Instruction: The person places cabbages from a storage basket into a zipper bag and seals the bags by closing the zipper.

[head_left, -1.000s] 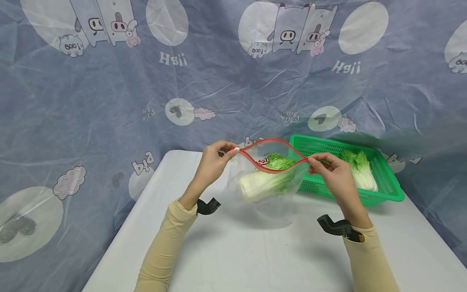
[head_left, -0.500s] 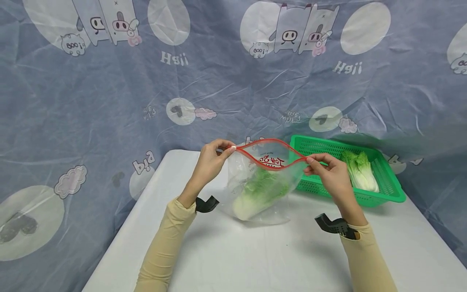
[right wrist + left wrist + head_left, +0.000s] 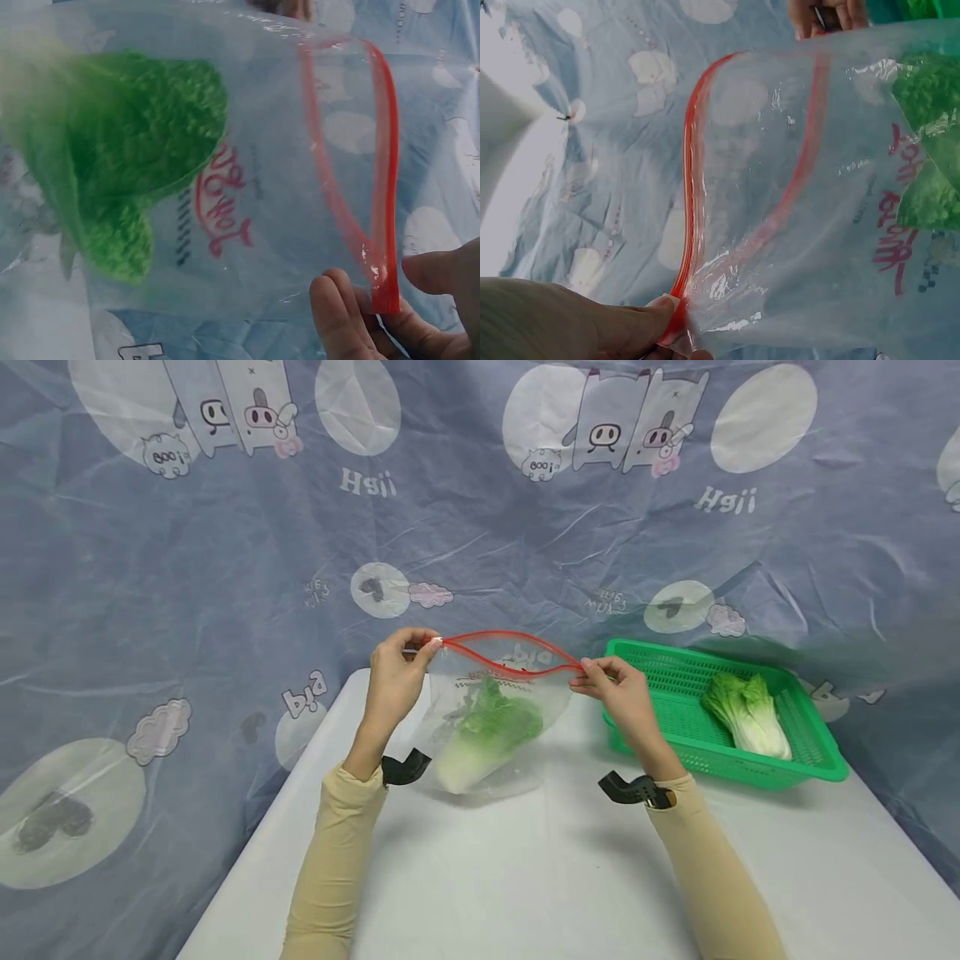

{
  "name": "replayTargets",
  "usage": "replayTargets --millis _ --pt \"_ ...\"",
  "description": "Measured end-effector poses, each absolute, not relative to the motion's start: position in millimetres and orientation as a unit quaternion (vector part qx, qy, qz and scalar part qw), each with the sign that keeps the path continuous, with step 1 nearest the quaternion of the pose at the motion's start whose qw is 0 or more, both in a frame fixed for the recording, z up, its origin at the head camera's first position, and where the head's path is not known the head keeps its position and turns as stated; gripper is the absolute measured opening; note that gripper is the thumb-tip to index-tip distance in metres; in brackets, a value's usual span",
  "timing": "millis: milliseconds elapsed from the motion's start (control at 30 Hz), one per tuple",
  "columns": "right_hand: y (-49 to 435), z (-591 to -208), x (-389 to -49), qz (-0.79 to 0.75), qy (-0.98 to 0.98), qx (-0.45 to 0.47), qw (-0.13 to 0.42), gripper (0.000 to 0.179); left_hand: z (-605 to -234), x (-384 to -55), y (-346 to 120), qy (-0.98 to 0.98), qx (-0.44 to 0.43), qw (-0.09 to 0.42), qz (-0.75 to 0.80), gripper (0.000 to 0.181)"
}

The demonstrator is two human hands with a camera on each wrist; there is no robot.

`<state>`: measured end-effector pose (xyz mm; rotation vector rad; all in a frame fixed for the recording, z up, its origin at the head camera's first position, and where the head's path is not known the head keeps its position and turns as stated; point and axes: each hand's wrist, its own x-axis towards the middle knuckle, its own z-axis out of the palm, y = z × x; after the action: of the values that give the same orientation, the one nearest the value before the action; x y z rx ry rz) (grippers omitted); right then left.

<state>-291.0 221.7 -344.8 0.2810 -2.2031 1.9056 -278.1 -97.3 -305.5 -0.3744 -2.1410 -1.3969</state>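
A clear zip bag (image 3: 555,697) hangs between the two hands, its red zip edges (image 3: 498,633) spread apart in the middle. Inside lies a Chinese cabbage (image 3: 483,739), tilted, with green leaves up toward the mouth and the white base at lower left. My left hand (image 3: 393,681) pinches the mouth's left end, by a small white zip slider (image 3: 673,300). At the opposite end, the thumb and fingers of my right hand (image 3: 624,697) pinch the corner. Red lettering (image 3: 225,199) is printed on the bag below the zip.
A green plastic basket (image 3: 813,772) stands at the back right of the white table (image 3: 525,877), with another Chinese cabbage (image 3: 757,727) in it. Behind the table hangs a blue-grey patterned cloth (image 3: 480,527).
The cabbage has dropped from near the mouth to the lower part of the bag. Both hands have moved left with the bag, away from the basket, and the mouth has narrowed.
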Motion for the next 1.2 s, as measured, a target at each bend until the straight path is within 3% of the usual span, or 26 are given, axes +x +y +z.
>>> replayTargets --millis 200,300,467,767,933,1033,1200 --pt "193.7 -352.0 -325.3 0.637 -0.756 0.121 0.092 0.041 -293.8 -267.1 -117.2 -0.776 -0.129 0.341 -0.515 0.019" --pt "188.8 -361.3 -336.0 0.641 -0.753 0.124 0.077 0.041 -289.3 -258.6 -117.6 -0.796 -0.132 0.328 -0.491 0.016" --pt "187.8 -378.6 -343.3 0.642 -0.756 0.115 0.05 0.042 -286.0 -240.0 -110.1 -0.857 -0.168 0.203 -0.443 0.01" --pt "208.3 -402.5 -337.7 0.595 -0.797 0.094 0.051 0.04 -294.9 -221.5 -71.1 -0.874 -0.294 -0.039 -0.384 0.003" --pt "219.7 -410.5 -330.7 0.587 -0.802 0.099 0.056 0.039 -308.8 -227.2 -45.4 -0.86 -0.324 -0.12 -0.375 0.004" --pt "223.3 -412.0 -324.7 0.582 -0.804 0.109 0.062 0.039 -318.4 -232.3 -29.8 -0.861 -0.318 -0.113 -0.38 0.016" --pt "227.5 -411.2 -312.9 0.562 -0.815 0.125 0.066 0.037 -334.0 -237.4 -3.8 -0.9 -0.261 -0.02 -0.349 0.035"
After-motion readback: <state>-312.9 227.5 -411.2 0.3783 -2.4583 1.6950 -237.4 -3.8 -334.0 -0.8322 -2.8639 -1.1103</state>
